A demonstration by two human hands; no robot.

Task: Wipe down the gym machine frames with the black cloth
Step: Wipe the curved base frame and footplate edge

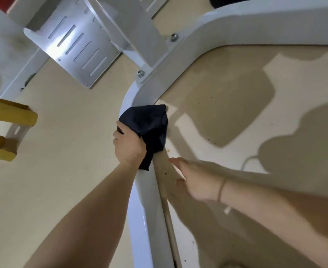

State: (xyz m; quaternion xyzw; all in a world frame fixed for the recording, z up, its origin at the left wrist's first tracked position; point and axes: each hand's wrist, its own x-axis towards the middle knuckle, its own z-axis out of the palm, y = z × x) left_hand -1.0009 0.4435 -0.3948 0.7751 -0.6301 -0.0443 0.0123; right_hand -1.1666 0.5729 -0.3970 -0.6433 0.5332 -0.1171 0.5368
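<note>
Pressing a crumpled black cloth (pixel 147 124) onto a glossy white curved steel frame tube (pixel 145 219), a person's left hand (pixel 128 146) grips the fabric, fingers curled round its near edge. The cloth sits right on the bend, where the tube turns from 6 o'clock in the view towards 1 o'clock. It drapes over the top and right flank of the tube, with one tail hanging at its 6 o'clock side.

The right hand (pixel 194 180), at 4 o'clock from the cloth, holds nothing. Its fingers are stretched out and apart, blurred, close beside the tube's right flank. Whether they touch the metal cannot be told.

The step in hand looks like wiping the bend itself, with much of the machine apparently not yet wiped. The next stroke would likely run the cloth along the tube towards 1 o'clock. That calls for keeping the fabric wrapped round the curve and easing it over the joint ahead.

A small silver hex bolt (pixel 141 73) marks that joint at 12 o'clock from the cloth, where a flat white bracket edge could snag the fabric. A slotted brushed-metal footplate (pixel 78 49) stands beyond it at 11 o'clock. Yellow painted bars (pixel 10 115) lie well apart at 9 o'clock.

Pale beige floor (pixel 72 142) gives both arms open room, at 9 o'clock and at 3 o'clock of the tube. The strip between the tube's right flank and the floor looks tight.
</note>
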